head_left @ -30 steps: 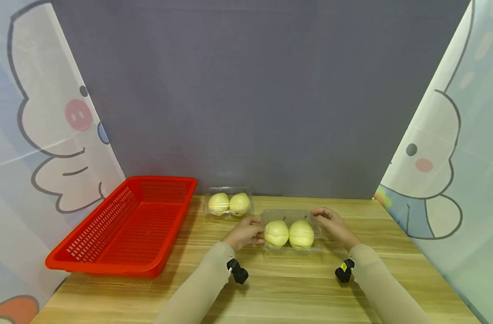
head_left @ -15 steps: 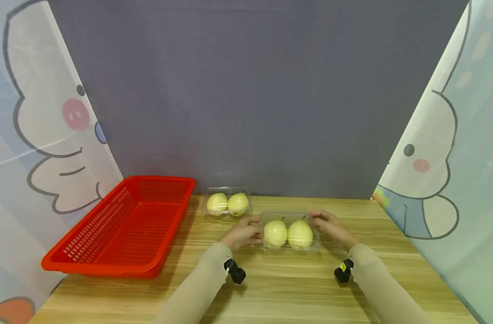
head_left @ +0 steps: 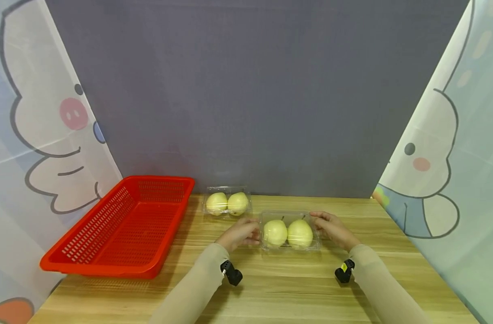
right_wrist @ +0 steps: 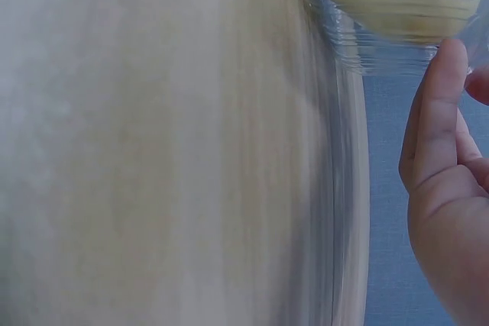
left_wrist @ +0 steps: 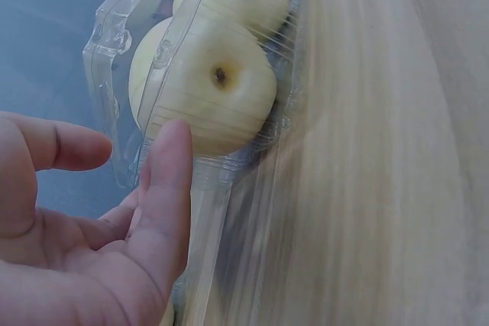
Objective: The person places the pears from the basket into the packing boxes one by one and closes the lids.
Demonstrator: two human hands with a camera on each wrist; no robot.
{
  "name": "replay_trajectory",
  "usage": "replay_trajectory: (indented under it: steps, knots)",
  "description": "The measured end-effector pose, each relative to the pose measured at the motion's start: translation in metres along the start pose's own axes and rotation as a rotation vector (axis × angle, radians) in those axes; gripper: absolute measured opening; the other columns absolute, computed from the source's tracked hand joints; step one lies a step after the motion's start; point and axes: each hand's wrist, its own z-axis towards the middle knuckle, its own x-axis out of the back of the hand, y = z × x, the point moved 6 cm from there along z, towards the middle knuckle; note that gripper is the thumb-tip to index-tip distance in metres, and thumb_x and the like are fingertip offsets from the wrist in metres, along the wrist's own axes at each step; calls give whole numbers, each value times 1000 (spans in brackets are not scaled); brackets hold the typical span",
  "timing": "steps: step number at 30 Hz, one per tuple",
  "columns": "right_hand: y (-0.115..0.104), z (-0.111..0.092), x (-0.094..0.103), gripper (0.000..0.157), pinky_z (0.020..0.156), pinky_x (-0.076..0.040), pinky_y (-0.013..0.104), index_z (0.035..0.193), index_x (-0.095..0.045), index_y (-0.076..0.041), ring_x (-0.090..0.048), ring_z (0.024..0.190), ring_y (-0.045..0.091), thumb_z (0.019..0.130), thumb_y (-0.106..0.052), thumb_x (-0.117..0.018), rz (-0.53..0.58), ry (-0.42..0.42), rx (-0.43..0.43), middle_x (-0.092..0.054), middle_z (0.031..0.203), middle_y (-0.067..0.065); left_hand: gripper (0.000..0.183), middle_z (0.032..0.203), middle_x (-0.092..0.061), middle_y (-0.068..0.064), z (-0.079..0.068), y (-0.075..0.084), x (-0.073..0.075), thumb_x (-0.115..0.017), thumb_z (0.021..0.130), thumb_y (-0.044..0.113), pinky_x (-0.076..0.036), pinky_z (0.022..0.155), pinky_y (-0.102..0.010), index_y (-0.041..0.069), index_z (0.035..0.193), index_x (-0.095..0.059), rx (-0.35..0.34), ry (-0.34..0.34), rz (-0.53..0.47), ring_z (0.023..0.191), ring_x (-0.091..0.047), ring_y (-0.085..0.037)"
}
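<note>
A clear plastic fruit box (head_left: pixel 291 215) sits on the wooden table, holding two yellow-green pears, the left pear (head_left: pixel 275 233) and the right pear (head_left: pixel 300 234). Whether its lid is fully latched cannot be told. My left hand (head_left: pixel 239 233) is just off the box's left end; in the left wrist view its fingers (left_wrist: pixel 164 196) are extended and the thumb stands apart, gripping nothing. At the opposite end, my right hand (head_left: pixel 334 229) has its fingertips against or very near the back right corner. In the right wrist view, extended fingers (right_wrist: pixel 439 104) reach the box's ribbed side.
Behind and left of my left hand stands a second clear box (head_left: pixel 228 189) with two pears in it. A red perforated plastic basket (head_left: pixel 161 252) occupies the table's left side. A grey backdrop (head_left: pixel 246 99) rises behind the table (head_left: pixel 278 288).
My left hand has drawn slightly left, off the box's end. The right hand stays at the right end, and the box has hardly moved.
</note>
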Motion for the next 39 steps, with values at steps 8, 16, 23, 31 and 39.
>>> replay_trajectory:
  steps: [8,16,23,31,39]
  knots:
    - [3,0,0,54,81,-53,30,149,-32,10,-55,97,18,104,-15,-47,12,9,-4,-47,129,22,59,102,-55,-14,-5,-4,-3,-51,97,13,-57,74,-31,-11,147,-30,11,-8,-17,81,-57,-20]
    - [3,0,1,54,84,-53,30,149,-32,11,-55,102,17,105,-16,-47,8,9,2,-45,135,26,48,96,-58,-13,-8,-5,-7,-57,98,14,-57,76,-30,-11,137,-43,-8,-68,-2,82,-58,-19]
    - [-1,-4,-1,54,84,-53,31,150,-32,8,-55,101,18,106,-19,-48,-1,0,-9,-46,133,25,64,97,-60,-14,-9,-4,-7,-56,99,12,-57,76,-29,-11,151,-26,-4,-78,-27,81,-58,-18]
    - [-2,-12,0,58,85,-53,31,149,-35,9,-56,102,20,107,-28,-49,-76,-14,12,-51,122,21,57,94,-59,-12,-8,-4,-8,-55,100,9,-57,73,-27,-11,148,-32,8,-69,-36,79,-58,-17]
    - [-2,-35,-3,58,82,-56,33,144,-30,17,-59,93,22,109,-27,-43,-31,-141,-10,-53,107,17,57,95,-59,-12,-9,-1,-10,-53,101,9,-57,72,-27,-10,150,-31,10,-75,-28,78,-57,-17]
